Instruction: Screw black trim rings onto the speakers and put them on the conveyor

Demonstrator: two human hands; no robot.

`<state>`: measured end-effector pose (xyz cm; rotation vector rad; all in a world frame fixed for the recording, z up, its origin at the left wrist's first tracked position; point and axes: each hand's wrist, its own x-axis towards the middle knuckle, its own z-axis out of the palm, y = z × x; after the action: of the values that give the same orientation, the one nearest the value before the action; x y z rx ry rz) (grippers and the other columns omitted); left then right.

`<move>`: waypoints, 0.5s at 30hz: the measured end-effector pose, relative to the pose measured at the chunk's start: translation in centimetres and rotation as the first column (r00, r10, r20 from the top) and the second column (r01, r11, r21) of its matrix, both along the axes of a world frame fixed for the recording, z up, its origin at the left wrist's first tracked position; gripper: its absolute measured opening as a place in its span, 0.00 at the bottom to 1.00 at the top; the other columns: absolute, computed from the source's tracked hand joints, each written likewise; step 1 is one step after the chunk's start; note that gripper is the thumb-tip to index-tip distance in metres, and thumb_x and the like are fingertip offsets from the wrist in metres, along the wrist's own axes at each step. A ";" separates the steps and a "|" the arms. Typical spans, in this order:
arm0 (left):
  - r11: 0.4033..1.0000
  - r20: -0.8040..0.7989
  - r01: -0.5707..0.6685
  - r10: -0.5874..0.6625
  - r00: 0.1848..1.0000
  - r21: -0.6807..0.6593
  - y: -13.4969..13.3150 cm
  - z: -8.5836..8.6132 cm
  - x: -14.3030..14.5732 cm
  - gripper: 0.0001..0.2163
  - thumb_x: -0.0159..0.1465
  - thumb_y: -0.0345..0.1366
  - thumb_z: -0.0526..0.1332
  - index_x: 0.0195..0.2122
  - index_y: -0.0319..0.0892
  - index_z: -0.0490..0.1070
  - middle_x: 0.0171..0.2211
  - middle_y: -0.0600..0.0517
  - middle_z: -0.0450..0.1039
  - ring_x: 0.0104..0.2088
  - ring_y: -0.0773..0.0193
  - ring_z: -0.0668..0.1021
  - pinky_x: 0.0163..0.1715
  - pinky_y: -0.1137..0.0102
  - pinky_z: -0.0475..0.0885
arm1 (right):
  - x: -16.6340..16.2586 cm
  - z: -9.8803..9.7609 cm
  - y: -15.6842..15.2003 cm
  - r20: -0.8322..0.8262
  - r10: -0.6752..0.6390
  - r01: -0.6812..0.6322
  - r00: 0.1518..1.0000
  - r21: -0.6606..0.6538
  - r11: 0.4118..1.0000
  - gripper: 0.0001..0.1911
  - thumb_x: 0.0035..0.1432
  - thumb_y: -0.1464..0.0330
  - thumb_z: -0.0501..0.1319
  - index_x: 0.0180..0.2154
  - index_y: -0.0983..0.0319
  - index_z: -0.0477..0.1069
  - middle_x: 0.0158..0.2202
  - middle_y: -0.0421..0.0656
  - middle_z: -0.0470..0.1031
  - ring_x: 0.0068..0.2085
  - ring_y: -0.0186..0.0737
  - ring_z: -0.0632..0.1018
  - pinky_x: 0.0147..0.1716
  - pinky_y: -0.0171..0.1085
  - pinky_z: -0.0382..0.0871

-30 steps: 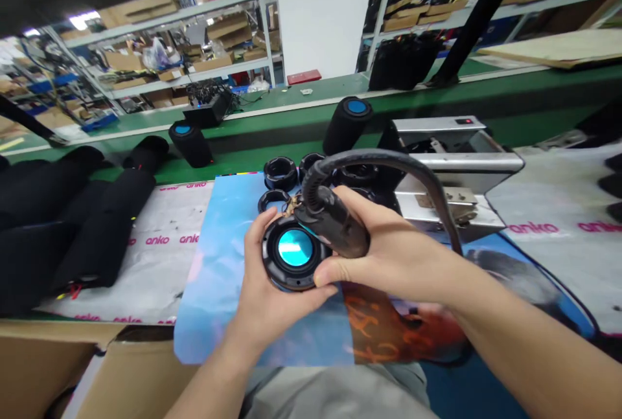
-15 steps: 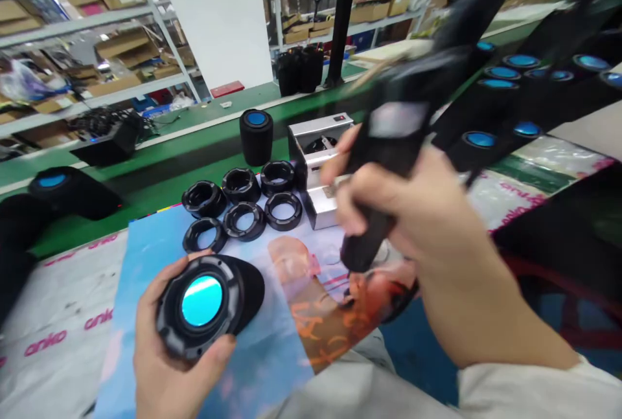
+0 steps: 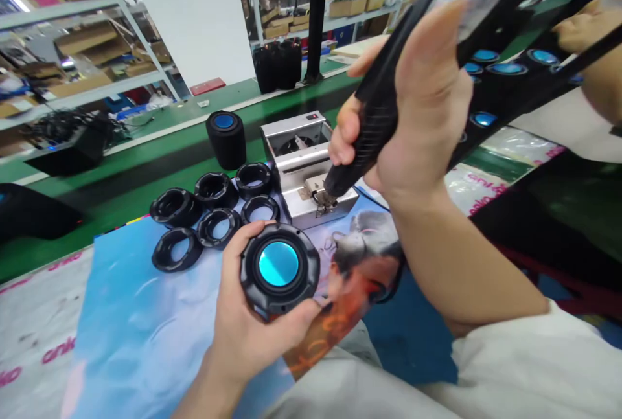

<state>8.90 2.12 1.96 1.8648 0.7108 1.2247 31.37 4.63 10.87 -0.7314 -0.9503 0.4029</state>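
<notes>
Left hand (image 3: 253, 325) pinches the black speaker (image 3: 278, 265) on the near side of the silver box (image 3: 296, 205) — right hand (image 3: 422, 124), nearer that box, clenches the black tool (image 3: 376, 114), long axis slanting down toward its front.

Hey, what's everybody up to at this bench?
A person's left hand holds a black round piece with a shiny blue disc. The right hand grips a black tool, its lower end near a silver machine; contact is unclear. Six black rings sit beside that machine.
</notes>
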 end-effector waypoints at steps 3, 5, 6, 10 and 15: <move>1.000 -0.021 0.020 -0.020 1.000 -0.004 0.1 0.2 0.2 0.34 0.61 0.47 0.80 0.66 0.51 0.70 0.55 0.51 0.84 0.48 0.57 0.90 0.49 0.68 0.85 | -0.1 -0.6 0.8 0.012 0.018 -0.018 1.000 0.002 1.000 0.37 0.54 0.34 0.74 0.31 0.59 0.68 0.19 0.37 0.62 0.17 0.34 0.66 0.13 0.37 0.53; 1.000 -0.026 0.028 -0.028 0.999 -0.012 0.2 0.3 0.2 0.35 0.60 0.46 0.81 0.65 0.51 0.70 0.55 0.51 0.83 0.48 0.57 0.90 0.49 0.68 0.85 | -0.1 -1.0 1.2 0.031 0.028 -0.028 0.999 -0.025 0.999 0.38 0.56 0.33 0.72 0.30 0.59 0.66 0.18 0.37 0.61 0.17 0.34 0.65 0.13 0.37 0.53; 0.999 -0.027 0.033 -0.033 0.999 -0.018 0.2 0.3 0.1 0.35 0.60 0.46 0.81 0.65 0.51 0.70 0.54 0.51 0.83 0.48 0.57 0.90 0.49 0.68 0.85 | -0.1 -1.2 1.3 0.037 0.041 -0.040 0.998 -0.035 0.999 0.38 0.56 0.32 0.71 0.30 0.59 0.65 0.18 0.37 0.61 0.17 0.34 0.65 0.12 0.36 0.53; 0.997 -0.014 0.050 -0.051 0.999 -0.054 0.2 0.4 0.2 0.34 0.60 0.46 0.80 0.65 0.49 0.69 0.54 0.50 0.83 0.48 0.56 0.90 0.49 0.66 0.86 | 0.4 -1.5 0.7 0.031 0.166 -0.161 0.986 -0.133 0.978 0.39 0.56 0.31 0.70 0.31 0.60 0.65 0.18 0.36 0.64 0.13 0.34 0.64 0.10 0.36 0.56; 0.990 0.002 0.083 -0.084 0.996 -0.111 0.5 0.3 0.3 0.38 0.57 0.45 0.82 0.66 0.49 0.69 0.55 0.49 0.82 0.49 0.54 0.89 0.49 0.64 0.86 | -0.5 2.7 -2.7 0.048 0.252 -0.243 0.966 -0.141 0.960 0.31 0.63 0.37 0.66 0.35 0.58 0.67 0.21 0.31 0.65 0.18 0.31 0.67 0.18 0.34 0.68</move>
<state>9.22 2.61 2.31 1.7870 0.6818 1.1071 30.85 1.91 13.58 -0.7531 -1.0898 0.6718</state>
